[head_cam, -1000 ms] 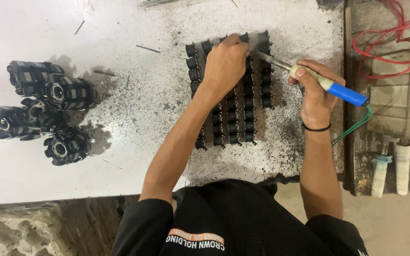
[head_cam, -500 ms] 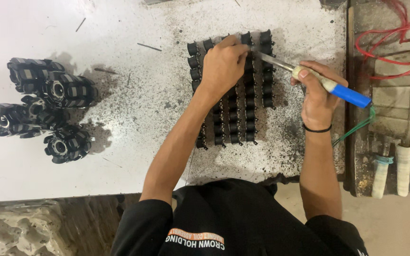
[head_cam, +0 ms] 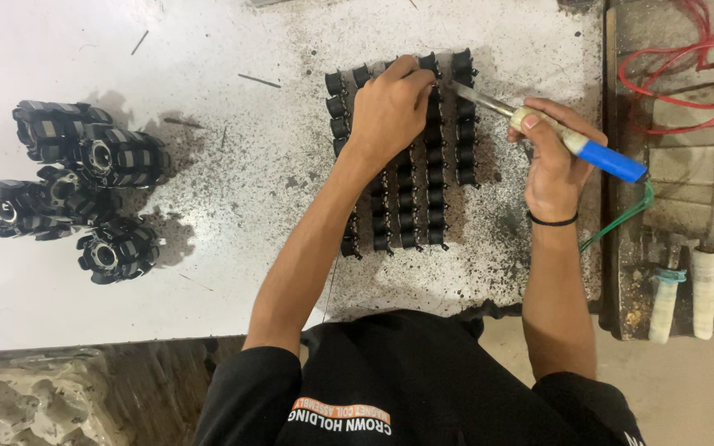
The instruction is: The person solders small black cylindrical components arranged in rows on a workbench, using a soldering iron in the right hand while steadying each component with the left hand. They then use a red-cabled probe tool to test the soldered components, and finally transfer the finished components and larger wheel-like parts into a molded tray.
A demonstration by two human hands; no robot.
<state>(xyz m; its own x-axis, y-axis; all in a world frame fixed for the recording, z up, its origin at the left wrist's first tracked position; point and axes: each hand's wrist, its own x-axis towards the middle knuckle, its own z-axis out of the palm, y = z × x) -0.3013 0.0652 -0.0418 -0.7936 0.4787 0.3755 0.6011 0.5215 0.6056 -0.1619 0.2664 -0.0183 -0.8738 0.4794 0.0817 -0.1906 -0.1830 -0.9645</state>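
Black coil parts point(head_cam: 423, 206), packed rows, dusty

I am in a small workshop. My scuffed white workbench point(head_cam: 233, 272) is peppered with dark metal dust and burn specks. Ring-shaped black wound coil cores point(head_cam: 76, 190) sit piled at one side, and rows of small black bobbins point(head_cam: 423, 206) lie before me. A blue-handled soldering iron point(head_cam: 572, 144), loose red wire point(head_cam: 687, 74) and a bare brick ledge point(head_cam: 696, 165) mark it too.

Bright, even overhead light; soft shadows (picture sharp throughout).
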